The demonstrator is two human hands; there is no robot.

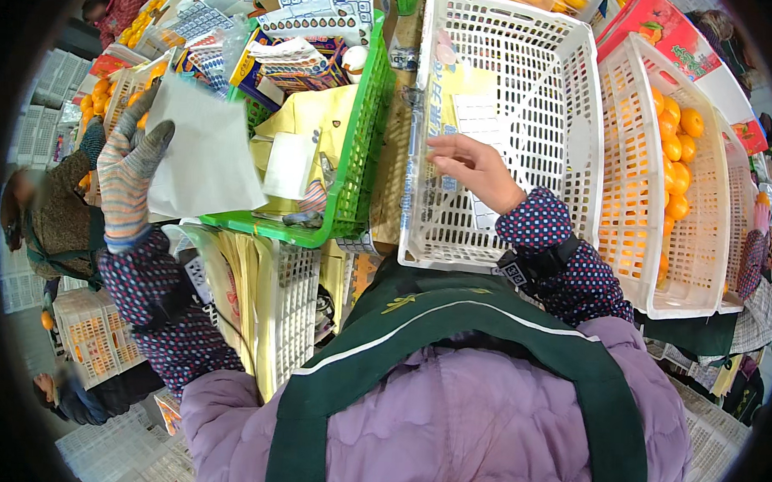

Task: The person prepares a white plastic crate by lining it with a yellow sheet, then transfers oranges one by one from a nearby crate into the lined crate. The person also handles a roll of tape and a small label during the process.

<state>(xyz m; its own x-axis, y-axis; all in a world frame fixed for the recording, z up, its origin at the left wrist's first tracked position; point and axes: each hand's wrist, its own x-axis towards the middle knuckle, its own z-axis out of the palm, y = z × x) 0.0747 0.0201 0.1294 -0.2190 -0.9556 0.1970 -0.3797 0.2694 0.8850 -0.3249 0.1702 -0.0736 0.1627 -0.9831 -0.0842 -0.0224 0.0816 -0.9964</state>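
Note:
My left hand (130, 168), in a striped knit glove with grey fingertips, grips a blank white sheet of paper (201, 152). The sheet hangs over the near left corner of a green plastic basket (364, 138). Bare and with fingers slightly curled, my right hand (474, 167) is over the left side of a white slatted plastic crate (549, 138). Nothing shows between its thumb and fingers. Beneath it are a strip of white labels (476, 117) and yellow printed paper (458, 84), both partly hidden by the hand.
The green basket holds label sheets (323, 25), small boxes (309, 63) and a white pad (291, 164). Oranges (676, 155) fill part of another white crate (688, 264) at right. Below the basket stand yellowish paper sheets (250, 287). Other people (62, 210) are nearby.

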